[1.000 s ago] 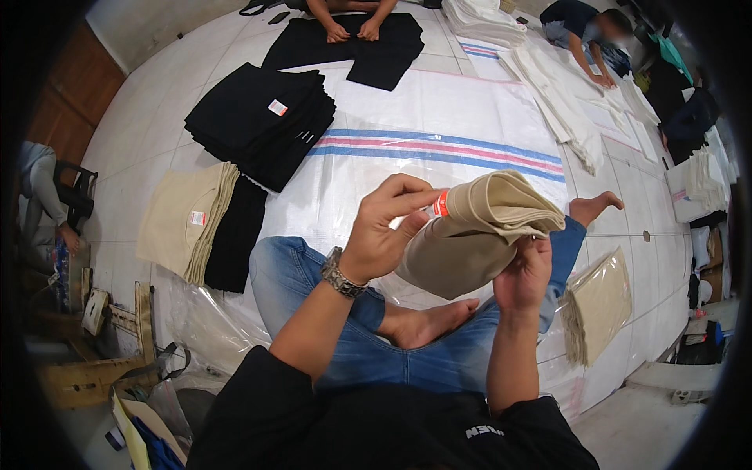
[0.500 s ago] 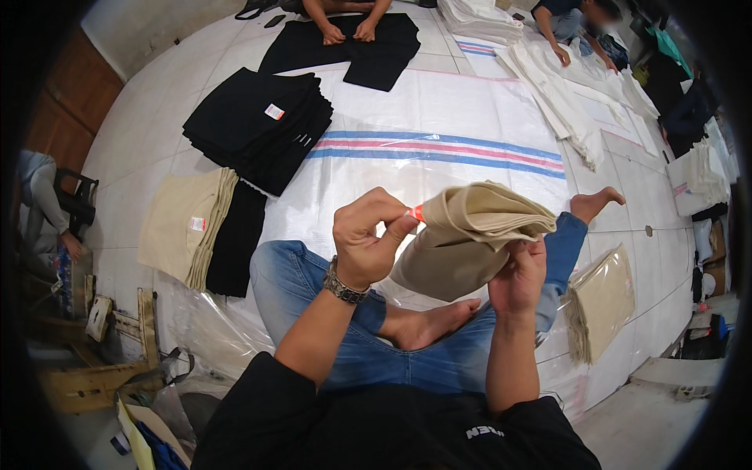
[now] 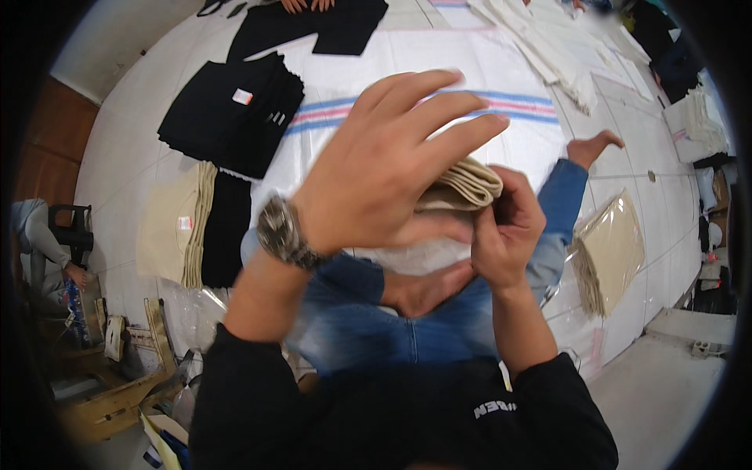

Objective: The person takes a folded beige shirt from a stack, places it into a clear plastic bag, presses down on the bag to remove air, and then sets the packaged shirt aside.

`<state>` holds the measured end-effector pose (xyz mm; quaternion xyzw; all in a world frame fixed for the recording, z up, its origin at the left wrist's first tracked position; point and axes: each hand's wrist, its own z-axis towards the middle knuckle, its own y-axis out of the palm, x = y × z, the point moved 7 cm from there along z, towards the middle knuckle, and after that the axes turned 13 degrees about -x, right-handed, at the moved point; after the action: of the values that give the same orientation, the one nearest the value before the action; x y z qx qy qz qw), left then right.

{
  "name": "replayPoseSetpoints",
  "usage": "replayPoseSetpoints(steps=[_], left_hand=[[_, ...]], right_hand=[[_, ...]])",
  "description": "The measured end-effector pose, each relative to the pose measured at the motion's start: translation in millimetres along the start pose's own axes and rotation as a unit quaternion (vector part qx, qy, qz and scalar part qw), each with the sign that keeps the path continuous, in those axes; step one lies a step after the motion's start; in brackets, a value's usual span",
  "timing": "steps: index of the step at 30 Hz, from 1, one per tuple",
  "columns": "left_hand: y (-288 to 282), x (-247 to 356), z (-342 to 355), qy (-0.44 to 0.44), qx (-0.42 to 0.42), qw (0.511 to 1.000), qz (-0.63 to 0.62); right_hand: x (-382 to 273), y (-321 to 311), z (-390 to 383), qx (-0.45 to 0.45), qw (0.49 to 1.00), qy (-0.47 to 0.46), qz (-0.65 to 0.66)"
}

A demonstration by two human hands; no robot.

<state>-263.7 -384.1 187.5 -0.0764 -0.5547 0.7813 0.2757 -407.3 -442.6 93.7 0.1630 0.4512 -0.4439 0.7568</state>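
Note:
A folded beige cloth garment point(image 3: 468, 186), probably trousers, is held up over my lap, its layered fold facing me. The fingers and thumb of my right hand point(image 3: 509, 231) pinch its right end. My left hand point(image 3: 380, 168), with a watch on the wrist, is raised in front of the cloth with fingers spread, hiding much of it. Whether the left thumb touches the fabric cannot be made out. To the left lie a stack of folded beige garments point(image 3: 168, 247) and a stack of folded black ones point(image 3: 215, 113), both with a small tag on top.
Beige garments in clear plastic point(image 3: 615, 254) lie on the right. A white woven sheet with stripes point(image 3: 525, 110) covers the floor ahead. Beyond, another person's hands point(image 3: 308, 5) rest on black trousers point(image 3: 345, 27). White garments point(image 3: 540, 47) lie far right; a wooden frame point(image 3: 160, 337) stands lower left.
My left hand has let go of the garment's red tag, opened and risen in front of the cloth. The right hand keeps its hold, and the garment now appears more tightly folded.

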Motion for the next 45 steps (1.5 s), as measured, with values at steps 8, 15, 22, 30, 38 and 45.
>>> replayPoseSetpoints(steps=[8,15,22,30,38,45], left_hand=[[-21.6,-50.8,59.1,-0.025,-0.129,0.962,-0.238],[151.1,-166.5,12.6,-0.215,0.049,0.927,-0.303],[337.0,-199.8,-122.9,-0.355,-0.338,0.871,0.033],[316.2,-219.9,-83.2,-0.222,-0.084,0.964,-0.117],[348.9,-182.7,-88.4,-0.277,-0.126,0.928,-0.213],[328.2,-170.0,-88.3,-0.246,-0.105,0.938,-0.221]], right_hand=[[1.7,-5.8,18.7,-0.219,0.958,0.095,-0.161],[74.5,-54.0,-35.5,-0.165,0.891,0.343,0.249],[134.6,-114.4,-143.0,0.039,0.791,0.517,0.324],[154.1,-81.9,-148.4,0.04,0.785,0.509,0.351],[187.7,-25.7,-128.0,-0.07,0.771,0.547,0.319],[195.6,-30.9,-147.9,-0.027,0.769,0.531,0.354]])
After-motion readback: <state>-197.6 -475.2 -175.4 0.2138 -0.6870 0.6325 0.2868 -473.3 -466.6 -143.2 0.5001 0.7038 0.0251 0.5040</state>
